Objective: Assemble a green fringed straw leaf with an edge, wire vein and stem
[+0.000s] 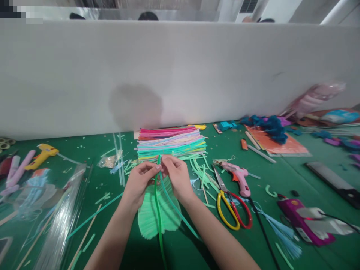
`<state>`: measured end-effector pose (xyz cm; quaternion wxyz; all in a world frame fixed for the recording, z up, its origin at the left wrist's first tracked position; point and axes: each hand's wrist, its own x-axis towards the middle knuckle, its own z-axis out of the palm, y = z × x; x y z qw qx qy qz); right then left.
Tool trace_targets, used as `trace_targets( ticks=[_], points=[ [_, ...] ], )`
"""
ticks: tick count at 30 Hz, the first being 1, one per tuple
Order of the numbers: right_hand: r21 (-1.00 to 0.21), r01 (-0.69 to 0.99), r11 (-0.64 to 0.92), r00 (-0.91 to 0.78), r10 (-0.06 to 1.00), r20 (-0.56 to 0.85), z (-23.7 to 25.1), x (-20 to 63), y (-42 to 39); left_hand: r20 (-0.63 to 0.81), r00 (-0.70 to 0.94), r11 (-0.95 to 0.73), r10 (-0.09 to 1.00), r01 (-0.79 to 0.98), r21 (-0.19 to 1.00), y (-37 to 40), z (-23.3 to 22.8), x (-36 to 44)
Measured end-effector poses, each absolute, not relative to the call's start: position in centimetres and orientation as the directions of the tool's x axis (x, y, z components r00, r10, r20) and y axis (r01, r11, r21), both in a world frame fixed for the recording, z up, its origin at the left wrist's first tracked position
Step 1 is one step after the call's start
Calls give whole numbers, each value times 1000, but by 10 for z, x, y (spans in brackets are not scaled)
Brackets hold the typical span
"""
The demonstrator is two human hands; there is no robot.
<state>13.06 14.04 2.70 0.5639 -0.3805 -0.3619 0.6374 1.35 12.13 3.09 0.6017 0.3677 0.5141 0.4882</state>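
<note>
My left hand [140,180] and my right hand [177,175] meet at the middle of the table, fingers pinched together. Between them they grip green pipe cleaners, whose tips stick up above the fingertips. One dark green pipe cleaner [158,210] hangs down toward me from the left fingers. A teal-green pipe cleaner [172,202] curves down to the right, below my right hand. Beneath both hands lies a mint-green leaf-shaped piece [149,219] made of fuzzy rows. Just beyond the fingers rests a stack of coloured pipe cleaners [171,142], from pink to green.
Scissors [225,202] with yellow and red handles and a pink glue gun [239,176] lie to the right, near mint-green scraps [204,174]. At left are a yellow glue gun [42,155] and clear plastic sleeves [62,217]. A white partition [197,75] stands behind the table.
</note>
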Motion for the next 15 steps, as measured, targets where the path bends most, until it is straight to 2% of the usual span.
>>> trace_targets(
  ticks=[5, 11, 15],
  points=[
    [-883, -446, -147, -134, 986, -97, 24, 135, 145, -276, 44, 280, 960, -196, 940, 122, 34, 11],
    [-910, -401, -107, -51, 994, -94, 23, 143, 149, -257, 134, 266, 957, -57, 962, 110, 46, 24],
    [-916, -397, -53, 1, 998, -58, 26, 153, 155, -294, 188, 314, 937, -84, 946, 104, 49, 30]
  ],
)
